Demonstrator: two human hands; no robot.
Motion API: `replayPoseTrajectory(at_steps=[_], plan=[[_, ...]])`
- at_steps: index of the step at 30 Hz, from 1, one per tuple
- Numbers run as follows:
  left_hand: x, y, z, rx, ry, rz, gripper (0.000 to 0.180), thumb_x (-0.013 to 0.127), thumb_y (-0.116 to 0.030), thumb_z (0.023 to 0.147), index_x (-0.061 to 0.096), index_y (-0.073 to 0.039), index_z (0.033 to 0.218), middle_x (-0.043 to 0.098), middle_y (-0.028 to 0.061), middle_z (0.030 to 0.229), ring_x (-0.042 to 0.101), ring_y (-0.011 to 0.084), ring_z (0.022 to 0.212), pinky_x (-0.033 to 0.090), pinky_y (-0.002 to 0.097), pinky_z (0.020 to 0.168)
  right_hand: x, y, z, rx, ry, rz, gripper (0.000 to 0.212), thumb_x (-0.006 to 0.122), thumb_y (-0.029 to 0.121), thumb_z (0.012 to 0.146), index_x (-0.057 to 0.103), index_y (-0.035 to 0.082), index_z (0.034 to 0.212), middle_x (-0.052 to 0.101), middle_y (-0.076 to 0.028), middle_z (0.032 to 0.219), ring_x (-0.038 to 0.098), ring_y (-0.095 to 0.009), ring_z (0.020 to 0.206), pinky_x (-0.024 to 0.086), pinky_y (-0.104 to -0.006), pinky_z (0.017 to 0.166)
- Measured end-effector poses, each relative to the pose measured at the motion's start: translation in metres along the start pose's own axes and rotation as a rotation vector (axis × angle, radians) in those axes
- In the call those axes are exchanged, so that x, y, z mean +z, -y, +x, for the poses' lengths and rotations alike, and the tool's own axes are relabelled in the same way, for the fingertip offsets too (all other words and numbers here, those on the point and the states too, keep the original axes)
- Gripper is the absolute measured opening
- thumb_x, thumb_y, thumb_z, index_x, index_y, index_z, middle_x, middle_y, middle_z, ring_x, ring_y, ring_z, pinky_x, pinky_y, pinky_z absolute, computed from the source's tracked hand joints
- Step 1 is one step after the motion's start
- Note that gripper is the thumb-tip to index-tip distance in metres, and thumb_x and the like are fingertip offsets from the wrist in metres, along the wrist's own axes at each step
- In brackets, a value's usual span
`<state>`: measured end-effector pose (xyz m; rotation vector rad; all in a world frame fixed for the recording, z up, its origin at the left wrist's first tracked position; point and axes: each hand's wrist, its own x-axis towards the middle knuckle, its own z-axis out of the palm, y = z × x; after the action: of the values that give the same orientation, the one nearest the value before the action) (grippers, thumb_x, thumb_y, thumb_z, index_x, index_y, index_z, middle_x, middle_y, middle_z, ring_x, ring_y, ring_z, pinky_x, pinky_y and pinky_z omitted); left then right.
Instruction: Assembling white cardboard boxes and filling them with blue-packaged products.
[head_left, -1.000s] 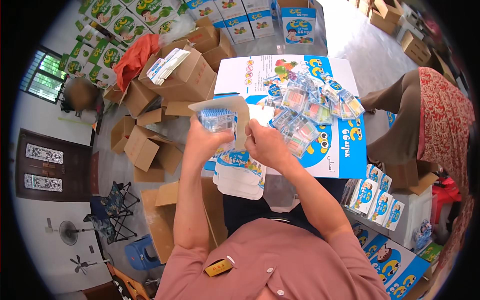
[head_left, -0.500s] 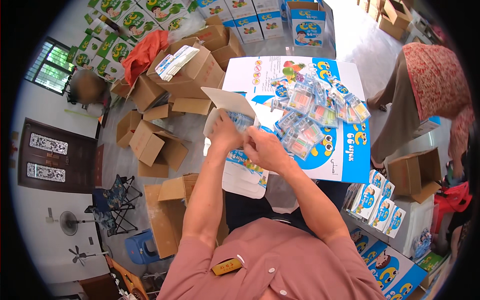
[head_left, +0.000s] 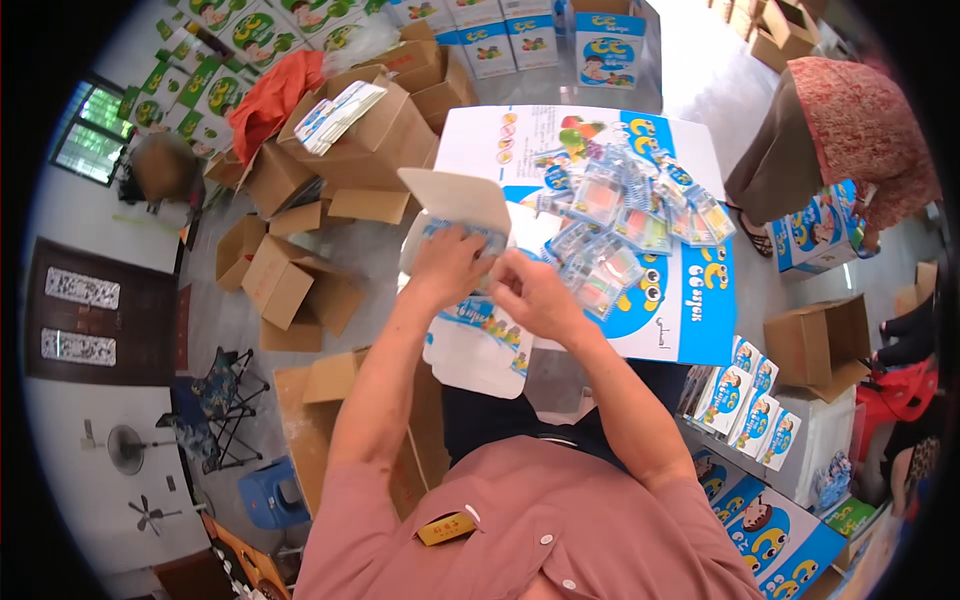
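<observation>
A small white-and-blue carton (head_left: 478,345) with its flaps open stands at the left edge of a table-like large printed box. Clear-and-blue candy packets (head_left: 485,237) lie inside it, below the raised white lid flap (head_left: 460,197). My left hand (head_left: 447,265) reaches into the carton with fingers stretched over the packets, fingertips partly hidden. My right hand (head_left: 540,297) is closed at the carton's right side, its thumb and fingers curled together; what they pinch is hidden. A pile of candy packets (head_left: 610,215) lies right beyond my right hand.
The large white-and-blue box (head_left: 690,335) serves as the work surface. Brown cartons (head_left: 375,135) crowd the left. Filled small boxes (head_left: 750,410) stand at the right on a grey surface. Another person (head_left: 850,140) bends over a printed box (head_left: 815,230) at far right.
My left hand has shifted from the lid flap side onto the packets in the carton. My right hand has barely moved. The other person has bent lower, beside a printed box.
</observation>
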<state>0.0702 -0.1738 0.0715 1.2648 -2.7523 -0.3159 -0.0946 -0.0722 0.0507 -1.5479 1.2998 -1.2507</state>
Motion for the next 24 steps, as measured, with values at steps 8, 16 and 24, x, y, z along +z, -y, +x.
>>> replayPoseTrajectory(at_steps=[8, 16, 24], plan=[[-0.009, 0.006, -0.016, -0.042, -0.145, -0.191, 0.014, 0.071, -0.011, 0.087, 0.065, -0.005, 0.098, 0.064, 0.0152, 0.101, 0.061, 0.035, 0.098, 0.049, 0.0442, 0.084, -0.011, 0.006, -0.013, -0.052, -0.095, -0.107, 0.026, 0.075, 0.016, 0.089, 0.064, 0.004, 0.109, 0.069, -0.012, 0.092, 0.068, -0.022, 0.078, 0.054, -0.0352, 0.071], [-0.01, -0.101, -0.088, -0.169, -0.37, -0.862, 0.021, 0.071, -0.012, 0.094, 0.061, 0.001, 0.109, 0.067, 0.0114, 0.103, 0.062, 0.0155, 0.067, 0.051, 0.028, 0.063, -0.104, -0.031, -0.053, 0.255, -0.368, -0.911, 0.062, 0.089, 0.033, 0.074, 0.062, -0.002, 0.118, 0.068, -0.021, 0.109, 0.067, -0.032, 0.099, 0.054, -0.0375, 0.083], [0.082, -0.16, -0.063, -0.61, 0.055, -1.482, 0.074, 0.074, -0.022, 0.093, 0.035, 0.009, 0.148, 0.058, 0.0231, 0.13, 0.071, 0.0202, 0.085, 0.056, 0.028, 0.054, -0.1, -0.03, -0.072, 0.412, -0.205, -0.541, 0.046, 0.085, 0.029, 0.079, 0.064, -0.001, 0.106, 0.068, -0.017, 0.097, 0.064, -0.033, 0.088, 0.05, -0.0422, 0.074]])
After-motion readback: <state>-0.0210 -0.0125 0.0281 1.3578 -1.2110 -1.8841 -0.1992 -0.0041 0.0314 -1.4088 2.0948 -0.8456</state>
